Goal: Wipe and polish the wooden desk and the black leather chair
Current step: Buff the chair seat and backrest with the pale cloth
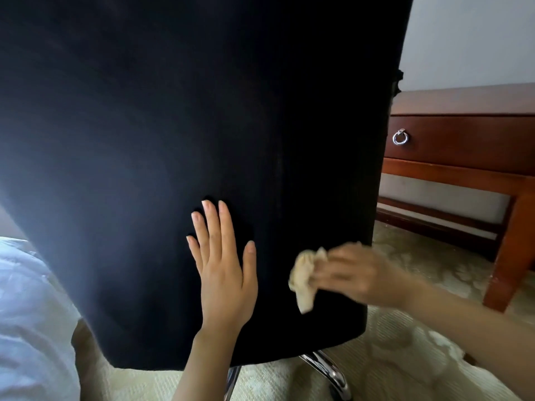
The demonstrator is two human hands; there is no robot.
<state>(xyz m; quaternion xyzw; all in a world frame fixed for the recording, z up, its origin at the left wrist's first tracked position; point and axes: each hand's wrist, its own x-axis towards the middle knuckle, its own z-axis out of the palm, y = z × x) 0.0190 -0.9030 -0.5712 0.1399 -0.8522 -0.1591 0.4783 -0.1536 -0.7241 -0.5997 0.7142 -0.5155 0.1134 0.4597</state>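
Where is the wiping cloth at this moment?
Head view, lower right of centre: the cloth is bunched in the right hand, against the chair back, right of the left hand.

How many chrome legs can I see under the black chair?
2: one chrome leg under the chair's lower right corner, another further left. More may be hidden behind the chair.

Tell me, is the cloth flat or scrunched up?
Scrunched up: the cloth sticks out in a wad from the right hand.

The pale patterned carpet [405, 357] carries the black chair [202, 111] on its chrome base [330, 371] at six o'clock, the wooden desk [463, 140] at three o'clock.
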